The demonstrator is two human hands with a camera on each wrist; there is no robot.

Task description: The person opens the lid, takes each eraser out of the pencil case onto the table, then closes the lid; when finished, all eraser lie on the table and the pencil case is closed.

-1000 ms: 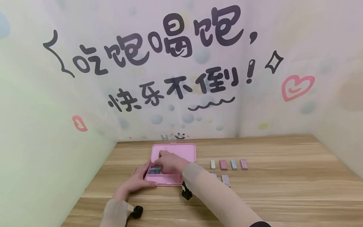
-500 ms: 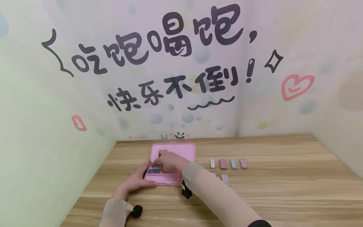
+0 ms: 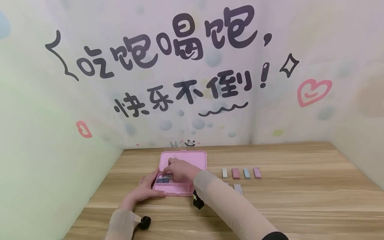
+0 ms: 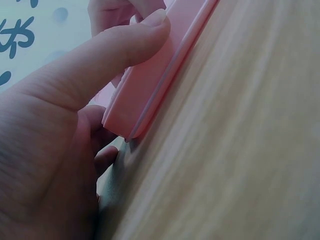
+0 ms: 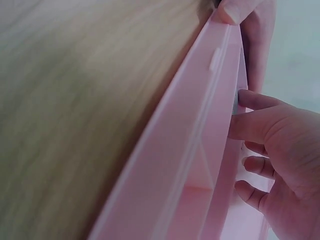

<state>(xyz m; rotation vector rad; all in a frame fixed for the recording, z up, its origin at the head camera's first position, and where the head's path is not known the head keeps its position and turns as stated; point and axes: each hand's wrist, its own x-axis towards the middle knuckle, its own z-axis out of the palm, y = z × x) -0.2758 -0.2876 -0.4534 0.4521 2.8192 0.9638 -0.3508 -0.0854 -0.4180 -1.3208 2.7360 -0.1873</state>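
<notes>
The lidded pink box [image 3: 171,189] lies open on the table, its lid raised at the back. My left hand [image 3: 144,188] grips its left front corner; in the left wrist view the thumb [image 4: 135,42] lies on the front wall. My right hand [image 3: 180,170] reaches over the rear compartment, which holds dark blue blocks [image 3: 163,180] and a paler block [image 3: 166,176]. Seen from the right wrist, thumb [image 5: 247,125] and index finger dip behind the box wall near a small greyish-green piece [image 5: 235,102]. Whether they pinch it is hidden. The other fingers are loosely bent.
Right of the box stands a row of small flat blocks: white [image 3: 224,173], pink [image 3: 235,173], blue [image 3: 246,173] and purple [image 3: 257,173]. A pale speckled block [image 3: 237,189] lies nearer, with another partly behind the right sleeve. A printed cloth wall [image 3: 192,130] closes off the back.
My right hand's fingers have shifted slightly up over the rear compartment, showing more of the paler block. The left hand keeps its place on the box.
</notes>
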